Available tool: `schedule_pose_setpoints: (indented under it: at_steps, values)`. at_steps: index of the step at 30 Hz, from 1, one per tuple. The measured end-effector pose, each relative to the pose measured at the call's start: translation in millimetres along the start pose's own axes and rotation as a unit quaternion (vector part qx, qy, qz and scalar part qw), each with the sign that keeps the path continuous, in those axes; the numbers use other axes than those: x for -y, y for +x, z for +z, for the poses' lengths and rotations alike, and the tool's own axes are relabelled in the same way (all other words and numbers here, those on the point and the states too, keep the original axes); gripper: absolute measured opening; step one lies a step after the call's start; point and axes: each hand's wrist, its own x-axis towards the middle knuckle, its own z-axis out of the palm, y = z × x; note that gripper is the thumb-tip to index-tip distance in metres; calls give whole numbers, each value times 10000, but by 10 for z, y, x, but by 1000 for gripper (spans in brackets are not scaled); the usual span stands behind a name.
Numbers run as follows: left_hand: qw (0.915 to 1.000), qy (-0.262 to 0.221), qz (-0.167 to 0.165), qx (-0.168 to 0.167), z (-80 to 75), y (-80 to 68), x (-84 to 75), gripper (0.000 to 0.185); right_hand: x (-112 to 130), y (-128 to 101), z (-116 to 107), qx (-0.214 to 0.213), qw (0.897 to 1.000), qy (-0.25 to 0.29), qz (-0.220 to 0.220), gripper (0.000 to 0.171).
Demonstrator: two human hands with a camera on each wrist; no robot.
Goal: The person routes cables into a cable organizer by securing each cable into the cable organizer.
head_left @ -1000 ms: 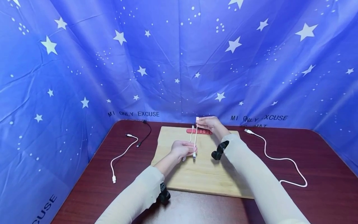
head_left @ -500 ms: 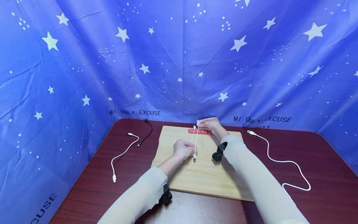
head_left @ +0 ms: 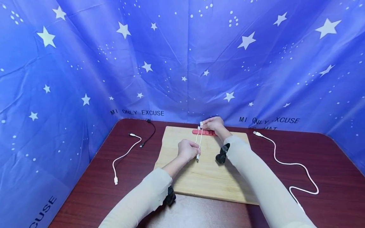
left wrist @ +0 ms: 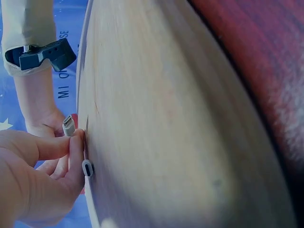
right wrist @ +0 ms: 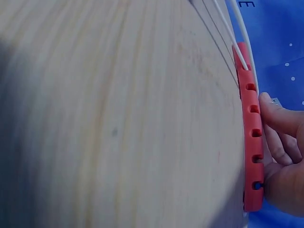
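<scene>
Left hand (head_left: pixel 188 150) pinches white cable (head_left: pixel 201 140) near lower connector (head_left: pixel 198 158); right hand (head_left: pixel 214 123) pinches its USB plug (head_left: pixel 201 123) beside red holder (right wrist: pixel 250 98), at board's (head_left: pixel 205 183) far edge. 2nd cable (right wrist: pixel 231 34) seated in holder; can't tell if left hand touches it.

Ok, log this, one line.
left hand: pinches white cable near lower plug; right hand: pinches upper plug; red holder: another cable in slot
</scene>
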Motion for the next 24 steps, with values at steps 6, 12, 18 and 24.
schedule_pose_setpoints:
  at_steps: [6, 12, 18, 24]
  values:
    - [9997, 133, 223, 12, -15, 22, -30, 10, 17, 7, 1, -51, 10000, -56, 27, 34]
    - [9971, 440, 594, 171, -28, -10, -24, 8, -19, 30, -29, 226, 9983, -536, 21, 38]
    - [9980, -417, -235, 418, -33, -7, 27, 9, -18, 33, -87, 804, 9961, -358, -45, 45]
    - [9906, -1123, -588, 512, -51, 6, 76, 3, -27, 39, -97, 1118, 9936, 60, -128, 47]
